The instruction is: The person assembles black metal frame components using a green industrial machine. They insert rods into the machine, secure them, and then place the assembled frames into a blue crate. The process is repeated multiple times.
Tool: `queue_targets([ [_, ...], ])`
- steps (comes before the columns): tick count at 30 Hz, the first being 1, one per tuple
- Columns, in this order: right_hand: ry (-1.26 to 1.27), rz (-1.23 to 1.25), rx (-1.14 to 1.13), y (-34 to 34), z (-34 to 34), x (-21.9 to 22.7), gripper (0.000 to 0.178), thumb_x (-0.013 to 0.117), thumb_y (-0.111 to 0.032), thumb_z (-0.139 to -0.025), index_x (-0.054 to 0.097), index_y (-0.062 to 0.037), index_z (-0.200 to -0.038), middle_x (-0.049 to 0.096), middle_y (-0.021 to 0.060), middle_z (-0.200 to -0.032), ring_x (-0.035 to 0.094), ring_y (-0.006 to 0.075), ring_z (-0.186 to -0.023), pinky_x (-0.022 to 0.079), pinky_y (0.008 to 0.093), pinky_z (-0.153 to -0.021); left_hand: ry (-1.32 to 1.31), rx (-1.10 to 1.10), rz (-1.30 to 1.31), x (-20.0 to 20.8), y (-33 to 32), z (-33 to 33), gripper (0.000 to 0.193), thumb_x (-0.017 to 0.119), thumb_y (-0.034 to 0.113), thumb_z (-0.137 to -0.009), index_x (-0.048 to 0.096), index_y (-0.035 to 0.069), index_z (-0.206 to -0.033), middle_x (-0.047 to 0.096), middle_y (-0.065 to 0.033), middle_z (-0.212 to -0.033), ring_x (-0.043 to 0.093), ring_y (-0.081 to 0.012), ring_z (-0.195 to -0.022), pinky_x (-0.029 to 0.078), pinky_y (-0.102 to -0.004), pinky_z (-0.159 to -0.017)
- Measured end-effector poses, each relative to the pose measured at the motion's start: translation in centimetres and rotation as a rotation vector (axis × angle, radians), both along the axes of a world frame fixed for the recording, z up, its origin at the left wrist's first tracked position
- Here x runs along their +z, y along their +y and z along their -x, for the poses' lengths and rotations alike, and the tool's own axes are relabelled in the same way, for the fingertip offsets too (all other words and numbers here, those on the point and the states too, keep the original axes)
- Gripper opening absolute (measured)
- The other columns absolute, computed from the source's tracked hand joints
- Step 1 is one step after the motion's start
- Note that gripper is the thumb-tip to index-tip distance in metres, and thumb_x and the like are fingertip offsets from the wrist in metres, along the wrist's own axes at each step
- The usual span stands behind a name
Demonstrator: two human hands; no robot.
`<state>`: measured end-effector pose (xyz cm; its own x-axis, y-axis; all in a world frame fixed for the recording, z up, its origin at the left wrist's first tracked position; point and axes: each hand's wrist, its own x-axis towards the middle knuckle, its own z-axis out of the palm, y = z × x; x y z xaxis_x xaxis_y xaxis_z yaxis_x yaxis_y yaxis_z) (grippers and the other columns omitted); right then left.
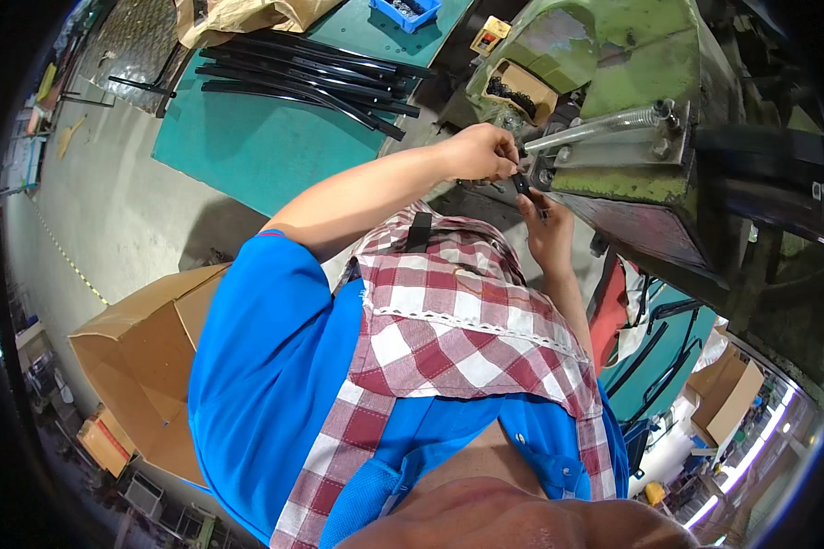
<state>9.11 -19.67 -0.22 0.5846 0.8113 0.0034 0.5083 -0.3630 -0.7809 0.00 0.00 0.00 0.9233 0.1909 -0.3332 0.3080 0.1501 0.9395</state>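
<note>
Head view: two hands meet at a short black piece beside a green machine

A worn green machine [645,78] fills the upper right, with a green-topped table [238,151] across from it, bearing a loose stack of long black tubes [311,78]. A small cardboard tray [546,102] of dark parts sits on the machine. Near its edge, the right hand [549,229] has thumb and fingers closed around the lower end of the short black piece [522,183]. The left hand [481,151] is bunched into a pinch at the upper end; whether it grips that end or merely touches it, I cannot tell. The piece looks light and stiff, perhaps slick, and unlikely to break; its sides near the lower end seem the surest hold, leaving the upper end free.
</note>
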Motion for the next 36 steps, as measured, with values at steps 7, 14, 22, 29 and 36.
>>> queue_targets([
  [7, 0.132, -0.01, -0.086, -1.3, 0.9, -0.4, 0.022, 0.068, -0.015, -0.084, 0.062, 0.0033, -0.093, 0.065, 0.0059, -0.076, 0.058, 0.0083, -0.071, 0.046, 0.0249, -0.067, -0.031, -0.043, -0.061, -0.9, -1.9, -0.9, 0.012, 0.063, 0.006, -0.076, 0.059, 0.002, -0.087, 0.061, -0.0059, -0.067, 0.057, -0.0117, -0.058, 0.047, -0.0283, -0.057],
  [14, -0.207, -0.001, -0.049, -3.4, -1.2, -4.0, 0.023, 0.066, -0.018, -0.085, 0.063, 0.0013, -0.096, 0.063, 0.0038, -0.077, 0.055, 0.0088, -0.07, 0.043, 0.0236, -0.063, -0.062, -0.045, -0.456, -2.8, -1.8, 0.6, 0.027, 0.069, 0.021, -0.08, 0.059, 0.003, -0.096, 0.065, -0.0122, -0.084, 0.063, -0.021, -0.075, 0.049, -0.0339, -0.066],
  [22, 0.208, 0.108, -0.184, -3.7, -1.0, -3.8, 0.022, 0.064, -0.019, -0.087, 0.063, 0.0006, -0.096, 0.06, 0.0002, -0.076, 0.05, 0.007, -0.067, 0.039, 0.0222, -0.06, 0.28, -0.073, -1.684, -8.9, 9.2, 11.6, 0.011, 0.058, 0.013, -0.076, 0.058, 0.013, -0.087, 0.054, -0.0068, -0.09, 0.054, -0.0232, -0.09, 0.044, -0.0354, -0.074],
  [29, -0.34, -0.046, -0.08, -4.0, -1.9, -2.6, 0.026, 0.067, -0.018, -0.085, 0.063, -0.0022, -0.105, 0.064, 0.0079, -0.095, 0.059, 0.0199, -0.087, 0.045, 0.0324, -0.075, 0.205, -0.08, -1.712, -10.4, 9.8, 11.3, 0.011, 0.054, 0.017, -0.081, 0.058, 0.015, -0.091, 0.051, -0.0054, -0.095, 0.05, -0.0218, -0.097, 0.039, -0.037, -0.085],
  [36, -0.23, -0.112, -0.058, -3.8, 0.7, 2.3, 0.035, 0.073, -0.012, -0.077, 0.06, -0.0058, -0.109, 0.059, 0.0131, -0.1, 0.056, 0.0301, -0.097, 0.044, 0.0365, -0.082, -0.306, -0.024, -1.45, -1.4, 3.4, 9.6, 0.017, 0.057, 0.014, -0.078, 0.057, 0.012, -0.095, 0.052, -0.0067, -0.095, 0.051, -0.0236, -0.099, 0.037, -0.0405, -0.092],
])
